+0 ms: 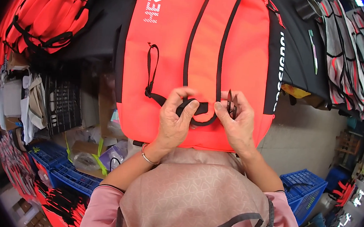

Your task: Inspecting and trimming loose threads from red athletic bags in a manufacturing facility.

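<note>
A bright red-orange backpack [165,59] with black side panels lies in front of me, its near end by my lap. Down its middle runs an orange shoulder strap [211,42] edged in black binding. My left hand [176,118] is closed on a black webbing strap [158,98] at the shoulder strap's rounded near end. In my right hand [239,122] are small dark thread snips [232,101], blades pointing away from me; its thumb touches the shoulder strap's edge. A thin black cord loop [151,69] lies on the bag left of the strap.
Red straps [47,13] are piled at the far left of the black table [97,39]. Grey padded straps [349,55], a toothbrush [313,51] and a metal cup [308,8] lie far right. Blue crates [301,190] [75,175] stand low on both sides.
</note>
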The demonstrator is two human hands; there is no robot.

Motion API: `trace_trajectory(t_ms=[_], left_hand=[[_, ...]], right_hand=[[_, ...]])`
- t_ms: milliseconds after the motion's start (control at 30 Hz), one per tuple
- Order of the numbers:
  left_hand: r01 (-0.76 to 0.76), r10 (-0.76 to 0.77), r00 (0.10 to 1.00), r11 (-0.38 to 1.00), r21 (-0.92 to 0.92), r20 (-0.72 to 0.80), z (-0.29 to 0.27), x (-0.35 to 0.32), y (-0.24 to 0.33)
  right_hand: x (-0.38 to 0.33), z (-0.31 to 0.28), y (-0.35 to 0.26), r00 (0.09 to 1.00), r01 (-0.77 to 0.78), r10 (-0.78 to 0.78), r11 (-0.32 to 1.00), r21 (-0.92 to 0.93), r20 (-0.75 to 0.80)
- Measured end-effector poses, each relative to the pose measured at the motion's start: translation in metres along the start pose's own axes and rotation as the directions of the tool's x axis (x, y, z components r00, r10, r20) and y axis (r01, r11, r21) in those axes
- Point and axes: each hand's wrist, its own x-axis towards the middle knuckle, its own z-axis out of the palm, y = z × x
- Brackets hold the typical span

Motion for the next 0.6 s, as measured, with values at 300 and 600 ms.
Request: trace_trajectory(t_ms=[300, 600], left_hand=[[0.305, -0.296, 0.951, 0.946, -0.112, 0.091, -0.012, 0.009, 0.014], [0.315, -0.299, 0.944, 0.942, -0.118, 0.137, -0.017, 0.008, 0.017]], right_hand=[[-0.002, -0.037, -0.045, 0.961, 0.275, -0.241, 0.833, -0.48, 0.132], [0.025, -0.035, -0.056, 0.705, 0.71, -0.319, 0.298, -0.639, 0.634]])
